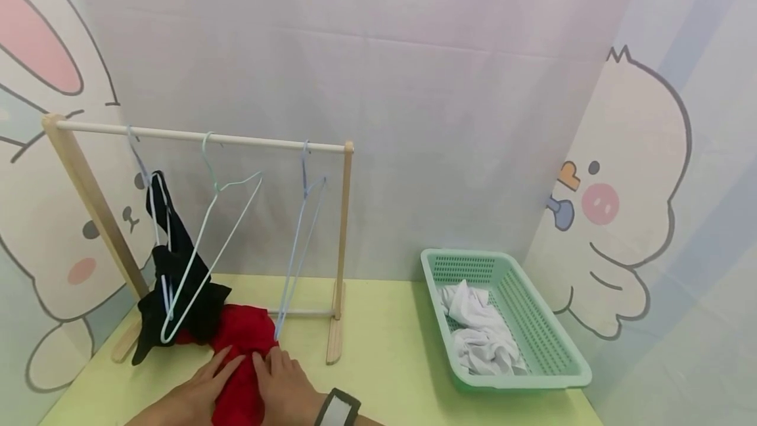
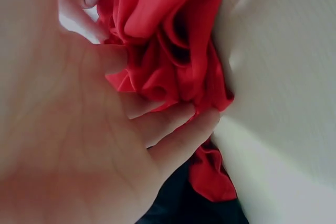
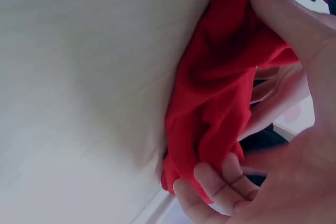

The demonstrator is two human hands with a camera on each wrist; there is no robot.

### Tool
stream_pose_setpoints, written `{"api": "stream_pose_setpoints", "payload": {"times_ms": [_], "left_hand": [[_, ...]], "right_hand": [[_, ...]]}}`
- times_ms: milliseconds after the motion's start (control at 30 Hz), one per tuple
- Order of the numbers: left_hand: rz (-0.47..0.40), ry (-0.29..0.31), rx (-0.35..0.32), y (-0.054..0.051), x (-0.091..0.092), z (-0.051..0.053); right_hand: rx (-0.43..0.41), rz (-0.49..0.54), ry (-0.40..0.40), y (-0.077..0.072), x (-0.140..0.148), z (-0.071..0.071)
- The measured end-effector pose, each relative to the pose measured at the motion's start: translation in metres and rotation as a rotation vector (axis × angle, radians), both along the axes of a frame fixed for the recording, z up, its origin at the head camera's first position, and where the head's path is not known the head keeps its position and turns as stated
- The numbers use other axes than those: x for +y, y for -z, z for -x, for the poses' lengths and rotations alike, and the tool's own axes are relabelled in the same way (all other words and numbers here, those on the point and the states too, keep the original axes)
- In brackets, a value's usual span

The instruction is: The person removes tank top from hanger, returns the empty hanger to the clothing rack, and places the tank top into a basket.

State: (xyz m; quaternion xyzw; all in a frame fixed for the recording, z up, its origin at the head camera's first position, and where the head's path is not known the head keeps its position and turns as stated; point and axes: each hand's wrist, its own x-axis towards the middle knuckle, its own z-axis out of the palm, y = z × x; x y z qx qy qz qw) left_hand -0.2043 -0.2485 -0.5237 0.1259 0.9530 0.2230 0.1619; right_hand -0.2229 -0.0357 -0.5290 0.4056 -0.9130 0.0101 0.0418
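Note:
A crumpled red garment (image 1: 241,347) lies on the table between both hands; its kind cannot be made out in its folds. The left hand (image 1: 204,383) touches its left side, with fairly straight fingers (image 2: 178,135) laid against the fabric. On the opposite side, the right hand (image 1: 284,380) holds the garment, its thumb pressed into the folds and its fingers (image 3: 212,184) curled at the edge. Just beyond the hands, a black garment (image 1: 177,268) hangs from a pale hanger (image 1: 158,215) and touches the red one.
A wooden rack (image 1: 343,235) stands at the left, its white rail (image 1: 260,142) carrying a bare green hanger (image 1: 207,235) and a bare blue hanger (image 1: 299,229). At the right, a green basket (image 1: 550,327) contains white cloth (image 1: 481,334). Printed curtains surround the yellow table (image 1: 390,340).

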Motion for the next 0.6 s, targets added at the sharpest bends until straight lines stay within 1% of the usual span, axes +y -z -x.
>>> {"api": "stream_pose_setpoints", "payload": {"times_ms": [67,167,300,400,500,600], "left_hand": [[0.006,-0.01,-0.003,0.0,0.002,0.0],[0.006,-0.007,0.01,0.0,0.002,0.002],[-0.011,0.011,0.034,0.0,0.003,0.003],[-0.013,0.018,0.045,-0.001,0.005,0.003],[-0.025,0.0,0.052,-0.002,0.007,0.003],[-0.04,-0.036,0.049,-0.002,0.009,0.004]], "right_hand": [[0.007,-0.014,-0.005,-0.001,0.001,0.002],[-0.013,-0.011,0.003,-0.001,0.001,0.005],[-0.076,-0.015,0.021,-0.001,0.001,0.008],[-0.114,-0.04,0.01,-0.002,0.0,0.012],[-0.162,-0.036,0.006,-0.003,-0.001,0.015],[-0.19,0.004,0.01,-0.003,-0.001,0.016]]}}
